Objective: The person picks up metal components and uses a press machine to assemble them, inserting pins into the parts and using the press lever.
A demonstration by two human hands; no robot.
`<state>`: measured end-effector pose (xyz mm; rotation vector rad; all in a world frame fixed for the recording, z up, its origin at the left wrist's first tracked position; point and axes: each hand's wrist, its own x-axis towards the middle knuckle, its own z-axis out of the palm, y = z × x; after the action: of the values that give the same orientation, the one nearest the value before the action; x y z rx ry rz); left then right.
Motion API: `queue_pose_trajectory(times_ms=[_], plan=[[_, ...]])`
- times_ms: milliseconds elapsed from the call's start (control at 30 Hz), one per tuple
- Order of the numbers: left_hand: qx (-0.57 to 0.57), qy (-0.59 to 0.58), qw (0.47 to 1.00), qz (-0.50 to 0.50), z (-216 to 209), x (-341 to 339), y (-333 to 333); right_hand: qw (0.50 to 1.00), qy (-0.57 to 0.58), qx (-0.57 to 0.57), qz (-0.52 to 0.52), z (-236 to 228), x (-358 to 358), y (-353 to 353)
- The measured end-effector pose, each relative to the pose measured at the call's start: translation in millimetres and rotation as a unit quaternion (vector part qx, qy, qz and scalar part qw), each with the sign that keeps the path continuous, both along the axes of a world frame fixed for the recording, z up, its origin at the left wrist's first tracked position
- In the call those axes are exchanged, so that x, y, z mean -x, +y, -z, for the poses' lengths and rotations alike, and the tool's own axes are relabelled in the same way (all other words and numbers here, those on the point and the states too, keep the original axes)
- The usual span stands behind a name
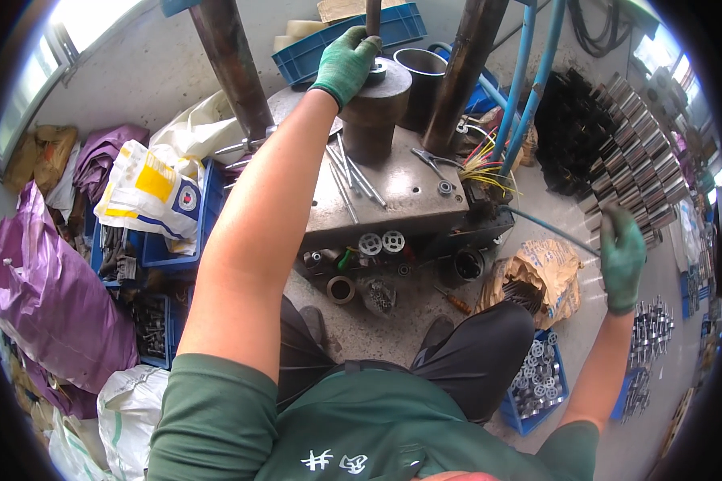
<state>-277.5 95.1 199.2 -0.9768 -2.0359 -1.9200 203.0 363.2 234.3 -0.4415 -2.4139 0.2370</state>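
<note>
My left hand [345,66], in a green glove, reaches up to the press. Its fingers close around the lower end of an upright metal rod [373,16], just above a small dark ring part [377,72]. That part sits on a round steel block [389,88] on the press bed [393,204]. Far to the right, my right hand [622,260], gloved in green too, is closed at the end of a long thin lever [552,230] that runs out from the press. Its fingers are partly blurred.
Steel rods [353,176] and pliers [431,163] lie on the bed between thick columns. A torn paper sack [549,276] and a blue crate of metal wheels [535,385] stand right. Stacked metal cylinders [642,160] line the far right; purple sacks [48,297] lie left.
</note>
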Motion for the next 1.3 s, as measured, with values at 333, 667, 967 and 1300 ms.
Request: queue_pose_trajectory(times_ms=[333, 667, 967, 1300], plan=[[0.024, 0.020, 0.999, -0.005, 2, 7, 3, 0.983, 0.056, -0.145, 0.094, -59, 116, 95], [-0.023, -0.030, 0.999, 0.031, -8, -31, -2, 0.980, -0.032, -0.128, 0.148, -67, 116, 82], [-0.058, 0.201, 0.977, 0.052, 50, -179, -22, 0.984, -0.021, -0.153, 0.094, -50, 70, 71], [-0.117, -0.592, 0.788, 0.122, 182, -263, -1, 0.967, -0.019, -0.226, -0.116, -2, 2, -74]])
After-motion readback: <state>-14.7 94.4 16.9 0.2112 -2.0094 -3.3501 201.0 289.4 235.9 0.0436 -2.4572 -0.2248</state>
